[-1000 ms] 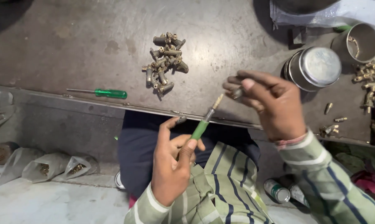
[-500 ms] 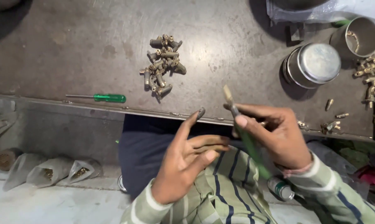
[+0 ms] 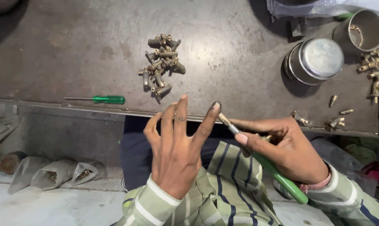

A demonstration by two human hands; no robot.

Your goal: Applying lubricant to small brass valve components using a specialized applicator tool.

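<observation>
Green-handled screwdriver (image 3: pixel 268 164) is grasped in the right hand (image 3: pixel 288 150), its tip by the left thumb, just below the metal worktable (image 3: pixel 239 62) edge. Left hand (image 3: pixel 177 146) is spread, holding nothing. Brass fittings pile (image 3: pixel 161 67) lies on the worktable.

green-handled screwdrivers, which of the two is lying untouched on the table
The smaller green-handled screwdriver near the metal table's front edge, left of the hands. The other, longer green-handled screwdriver is gripped in the right hand.
</observation>
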